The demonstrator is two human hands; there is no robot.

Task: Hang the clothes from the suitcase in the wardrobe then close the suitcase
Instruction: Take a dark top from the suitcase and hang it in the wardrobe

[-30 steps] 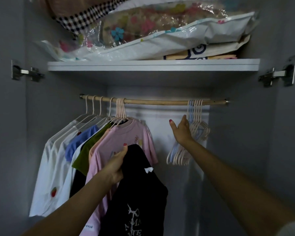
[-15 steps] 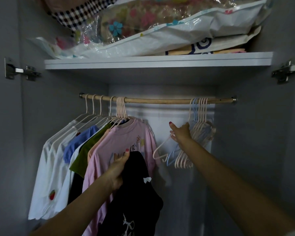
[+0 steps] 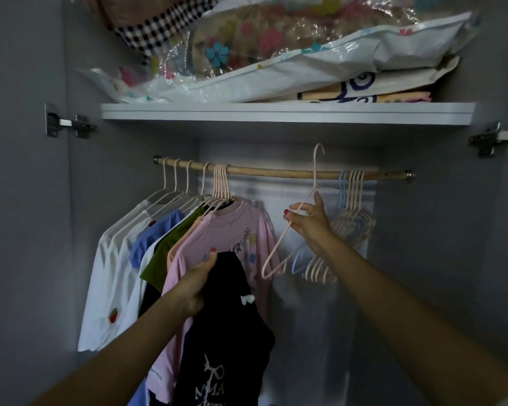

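Head view: right hand [image 3: 308, 222] pinching pale pink hanger [image 3: 288, 230], hook at 12 o'clock above rod [image 3: 276, 171], long axis toward 7; left hand [image 3: 195, 284] gripping black shirt [image 3: 226, 332], print "MA" partly readable

Both bare arms reach forward and up from the lower corners toward the wardrobe rail [image 3: 282, 170]. The left hand [image 3: 195, 281] sits well below the rail, under its left half, thumb up with a red-painted nail showing, its fingers curled in a grip round the top of a black garment [image 3: 226, 323]. The left forearm runs down to the lower left. The right hand [image 3: 308, 222] is higher, just below the rail's middle, palm turned away, fingers spread; thumb and fingers pinch the shoulder of a pale pink hanger [image 3: 288, 230]. The right forearm stretches to the lower right corner.
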